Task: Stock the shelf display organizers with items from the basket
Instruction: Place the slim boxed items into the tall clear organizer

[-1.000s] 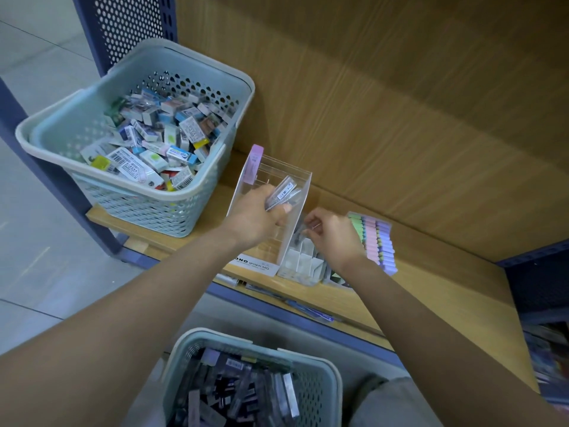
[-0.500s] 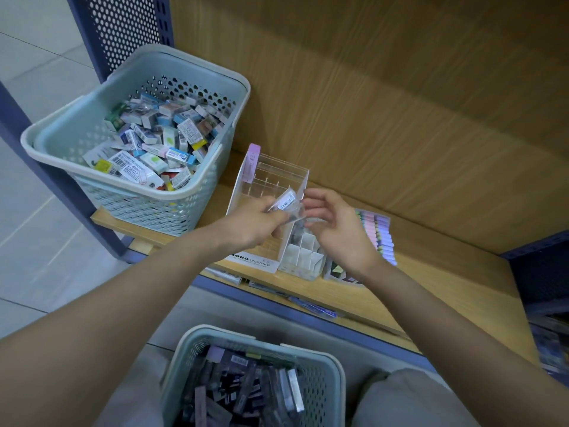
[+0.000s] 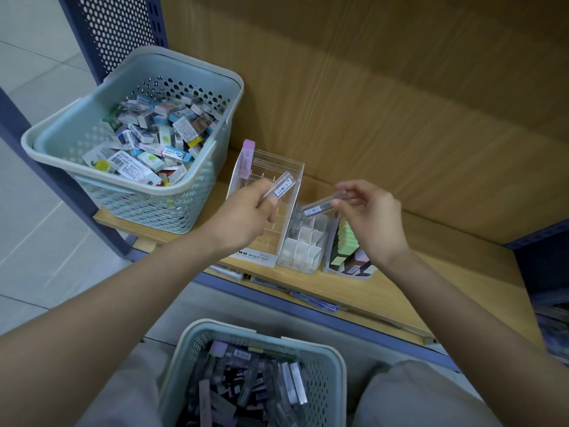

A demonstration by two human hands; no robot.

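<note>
clear plastic fills both hands: the left hand (image 3: 246, 217) curls fingers and thumb round the lower end of a slim clear case (image 3: 281, 187), tilted up over the tall acrylic organizer (image 3: 297, 171), while the right hand (image 3: 372, 217) pinches a second case (image 3: 320, 207) by its upper end between thumb and fingertips, its lower end angled down toward the white gridded organizer (image 3: 303, 245) just beside. gripping each case by one end leaves the other end free to lead into a cell, which is likely the reason for the tilt. both cases hang in the air, not yet in any slot. the supply basket (image 3: 197, 331) sits low between the knees, near the shelf (image 3: 415, 291), so reaches look short. room is tight: the acrylic walls stand high, the pastel-filled tray (image 3: 348, 241) flanks the grid on the right, and the eraser basket (image 3: 191, 61) crowds the left; bare shelf board lies further right.
</note>
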